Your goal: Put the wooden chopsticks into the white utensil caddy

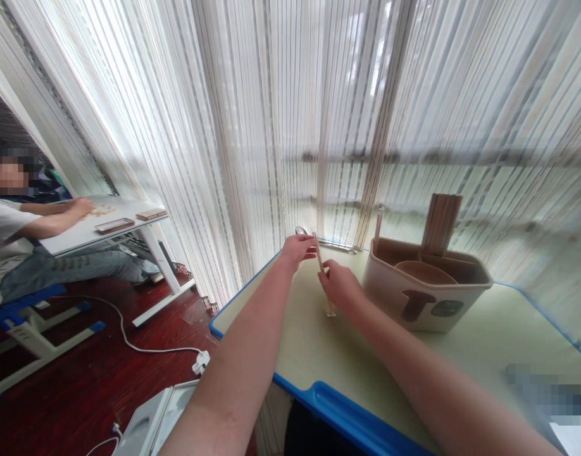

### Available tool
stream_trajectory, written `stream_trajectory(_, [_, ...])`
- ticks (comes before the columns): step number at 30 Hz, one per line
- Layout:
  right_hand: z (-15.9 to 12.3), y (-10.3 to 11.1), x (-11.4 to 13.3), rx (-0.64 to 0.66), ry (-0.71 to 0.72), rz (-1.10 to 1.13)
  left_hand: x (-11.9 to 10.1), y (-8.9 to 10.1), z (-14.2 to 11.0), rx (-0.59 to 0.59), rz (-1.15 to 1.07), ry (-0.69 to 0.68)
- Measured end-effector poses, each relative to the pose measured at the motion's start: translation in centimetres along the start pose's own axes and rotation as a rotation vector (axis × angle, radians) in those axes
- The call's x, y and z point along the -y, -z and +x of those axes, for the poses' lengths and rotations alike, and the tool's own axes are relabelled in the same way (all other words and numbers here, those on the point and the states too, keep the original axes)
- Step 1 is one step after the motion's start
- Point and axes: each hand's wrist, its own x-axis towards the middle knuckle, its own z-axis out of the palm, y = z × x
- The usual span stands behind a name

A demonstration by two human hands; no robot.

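Note:
My right hand [340, 284] is closed round the middle of a pair of thin light wooden chopsticks [319, 258], which lean over the table. At their upper end, my left hand [299, 248] has its fingers pinched on them. Their lower end comes down near a small pale spot on the tabletop, too blurred to make out. Just beyond my left hand lie a metal spoon [300, 230] and thin metal utensils [340, 246]. To the right of my hands stands a beige utensil holder [414, 304] with a bundle of brown chopsticks [441, 223] upright in it.
The pale table [300, 348] has a blue rim, with a curtain [252, 139] behind it. A thin upright stick [378, 225] rises at the holder's left side. At left, a person [15, 234] sits at a white table [76, 234]. A cable crosses the red floor.

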Motion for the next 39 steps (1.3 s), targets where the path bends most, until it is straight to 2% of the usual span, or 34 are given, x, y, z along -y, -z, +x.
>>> stream_trajectory(3, [-0.5,2.3,1.4,0.004,0.018,-0.047,-2.1,-0.6,-1.6,0.022,-0.020,-0.160])
stream_trajectory(8, [-2.9,9.7,3.4,-0.070,0.074,-0.135,-7.3,-3.4,-5.0,0.023,-0.222,-0.382])
stream_trajectory(12, [-4.5,15.1,2.4,-0.198,0.080,-0.092,-11.1,-6.5,-6.1,0.039,-0.283,-0.494])
stream_trajectory(15, [-4.4,17.1,0.8,-0.313,0.095,-0.066,-13.2,-9.2,-5.8,-0.001,-0.285,-0.586])
stream_trajectory(19, [-3.1,17.6,-0.7,-0.426,0.088,-0.057,-14.5,-12.5,-5.5,-0.050,-0.174,-0.671])
stream_trajectory(23, [-2.0,16.8,-1.6,-0.385,0.003,-0.099,-13.8,-13.9,-5.4,-0.068,0.061,-0.717])
stream_trajectory(27, [-1.2,16.0,-2.6,-0.193,-0.106,-0.126,-12.5,-13.5,-4.2,0.008,0.361,-0.669])
stream_trajectory(30, [-0.8,15.8,-3.0,-0.079,-0.180,-0.167,-12.0,-12.7,-3.1,0.076,0.488,-0.628])
stream_trajectory(34, [-0.7,15.4,-3.0,0.046,-0.222,-0.184,-11.9,-11.6,-2.3,0.044,0.500,-0.586])
stream_trajectory(39, [-1.1,15.0,-3.1,0.047,-0.205,-0.170,-11.5,-11.4,-2.2,0.087,0.463,-0.530])
